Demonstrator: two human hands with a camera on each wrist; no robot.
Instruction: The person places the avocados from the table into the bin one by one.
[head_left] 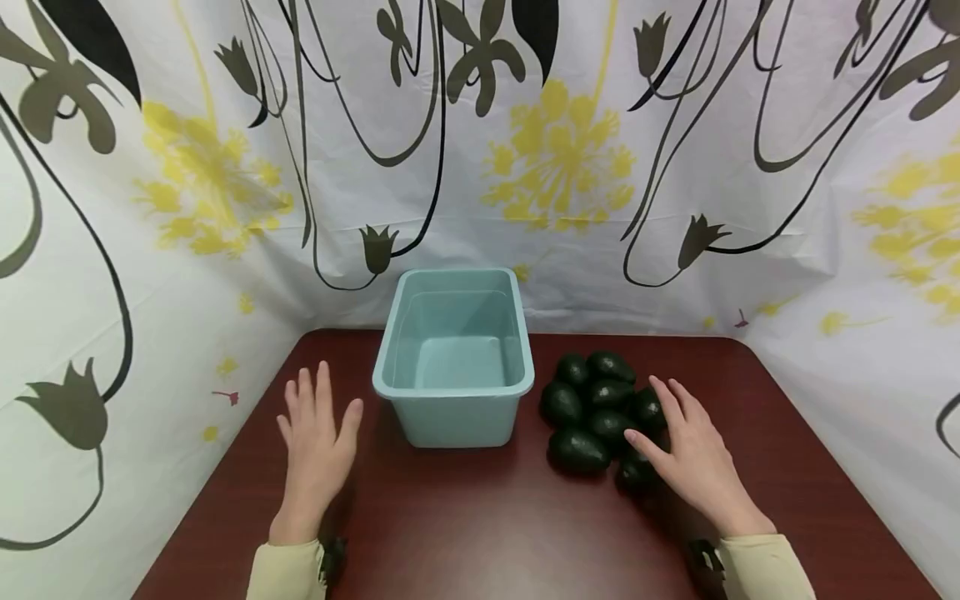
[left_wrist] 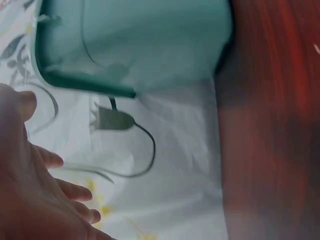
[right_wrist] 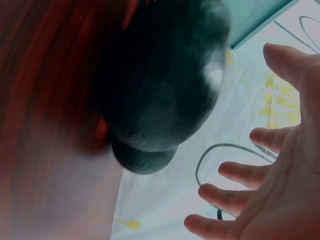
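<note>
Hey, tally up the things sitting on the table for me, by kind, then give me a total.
Dark green, glossy oval avocados: 8 visible; the right hand may hide more
Light blue rectangular plastic tub: 1
Total: 9 visible

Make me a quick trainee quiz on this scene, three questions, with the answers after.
1. Which of the hands is nearer the avocados?
2. True or false: the avocados are inside the tub.
3. Multiple choice: the tub is A) red, B) yellow, C) blue-green.

Key:
1. The right hand; the left hand is over on the other side of the tub.
2. False; they lie grouped on the table beside it.
3. C.
</note>
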